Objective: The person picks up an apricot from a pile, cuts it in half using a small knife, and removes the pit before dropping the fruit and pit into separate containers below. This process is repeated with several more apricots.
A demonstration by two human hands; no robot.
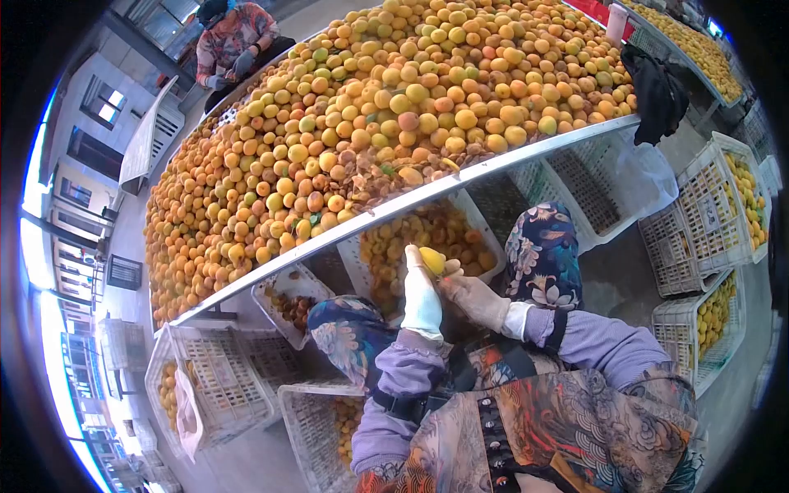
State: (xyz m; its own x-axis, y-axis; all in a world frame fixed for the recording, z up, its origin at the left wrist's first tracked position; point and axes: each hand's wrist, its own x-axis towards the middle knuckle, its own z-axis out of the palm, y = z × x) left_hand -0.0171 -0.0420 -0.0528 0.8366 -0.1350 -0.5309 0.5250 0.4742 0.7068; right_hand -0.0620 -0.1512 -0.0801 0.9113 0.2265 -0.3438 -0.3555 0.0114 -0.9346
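My left hand (421,289), in a white glove, is closed around a yellow apricot (431,260). Close beside it, my right hand (478,299), also gloved, has its fingers bent together at the fruit's lower right side. Whatever those fingers hold, if anything, is hidden. Below both hands, between my knees, stands a white crate (491,226) of apricot pieces (403,238). In front rises a big heap of whole apricots (394,107) on a table with a pale metal edge (493,167); brownish scraps (386,177) lie along that edge.
A smaller crate of dark pits (296,308) sits by my left knee. White crates with fruit stand at left (222,370) and right (699,214). Black cloth (653,94) hangs over the table's right corner. Across the heap, another person (234,45) sits, wearing gloves.
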